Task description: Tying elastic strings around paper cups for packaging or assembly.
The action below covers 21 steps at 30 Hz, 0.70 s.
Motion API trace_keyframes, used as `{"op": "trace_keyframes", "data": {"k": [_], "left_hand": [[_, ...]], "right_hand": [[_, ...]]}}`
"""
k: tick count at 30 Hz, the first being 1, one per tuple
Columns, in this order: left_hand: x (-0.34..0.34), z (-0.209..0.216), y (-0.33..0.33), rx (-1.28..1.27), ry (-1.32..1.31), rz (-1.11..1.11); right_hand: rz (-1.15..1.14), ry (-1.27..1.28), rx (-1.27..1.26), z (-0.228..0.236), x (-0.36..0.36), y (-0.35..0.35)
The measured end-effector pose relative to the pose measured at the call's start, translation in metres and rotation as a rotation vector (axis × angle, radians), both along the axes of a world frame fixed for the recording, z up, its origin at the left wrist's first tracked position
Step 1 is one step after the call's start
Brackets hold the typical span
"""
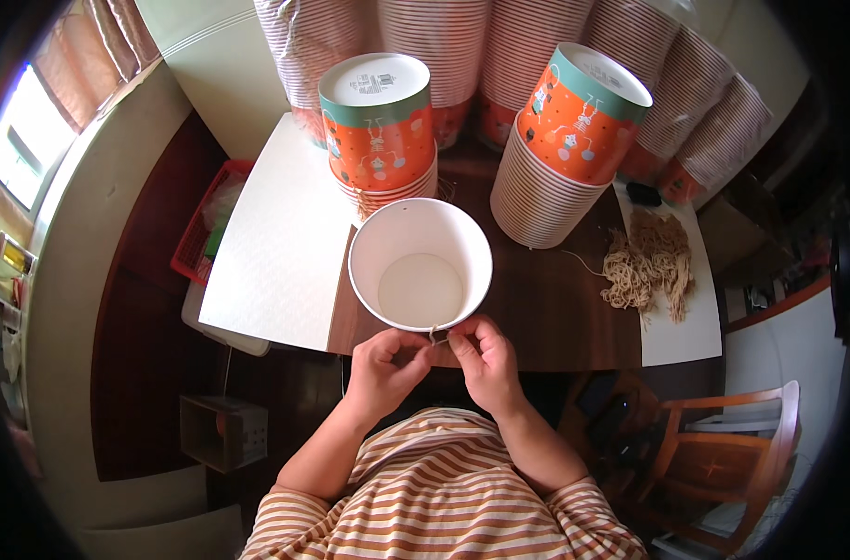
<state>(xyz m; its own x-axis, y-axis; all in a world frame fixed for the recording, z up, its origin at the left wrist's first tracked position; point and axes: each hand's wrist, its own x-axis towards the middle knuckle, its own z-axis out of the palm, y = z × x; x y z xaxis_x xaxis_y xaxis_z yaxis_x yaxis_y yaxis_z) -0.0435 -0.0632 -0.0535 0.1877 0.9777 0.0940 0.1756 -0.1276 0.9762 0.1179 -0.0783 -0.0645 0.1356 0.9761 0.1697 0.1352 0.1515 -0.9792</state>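
Note:
A white paper bucket (421, 280) stands mouth up at the table's near edge, its inside facing me. At its near rim, a short piece of beige cord (433, 333) runs between my hands. My left hand (385, 370) is closed, thumb and forefinger pinching the cord. Just to its right, my right hand (484, 364) pinches the cord too, close against the bucket's outer wall. Behind the bucket rises an upside-down stack of orange and green paper buckets (378, 140). A second such stack (574, 140) stands to the right. A tangled bundle of beige cords (651, 266) lies on the right.
Tall plastic-wrapped stacks of buckets (434, 56) line the back. The brown table (537, 308) has white boards (271, 243) at its sides. A red basket (193, 238) is beyond the left edge. A wooden chair (723, 467) stands at the lower right, a box (224, 432) at lower left.

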Motion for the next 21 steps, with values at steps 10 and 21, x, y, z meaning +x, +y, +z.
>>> {"op": "trace_keyframes", "data": {"k": [10,21], "left_hand": [[-0.005,0.001,0.001,-0.158,-0.318,-0.050],[0.002,-0.010,-0.004,-0.147,-0.207,-0.045]], "right_hand": [[0.011,-0.026,0.018,0.008,0.001,0.002],[-0.018,-0.032,0.014,0.002,-0.001,0.000]]}}
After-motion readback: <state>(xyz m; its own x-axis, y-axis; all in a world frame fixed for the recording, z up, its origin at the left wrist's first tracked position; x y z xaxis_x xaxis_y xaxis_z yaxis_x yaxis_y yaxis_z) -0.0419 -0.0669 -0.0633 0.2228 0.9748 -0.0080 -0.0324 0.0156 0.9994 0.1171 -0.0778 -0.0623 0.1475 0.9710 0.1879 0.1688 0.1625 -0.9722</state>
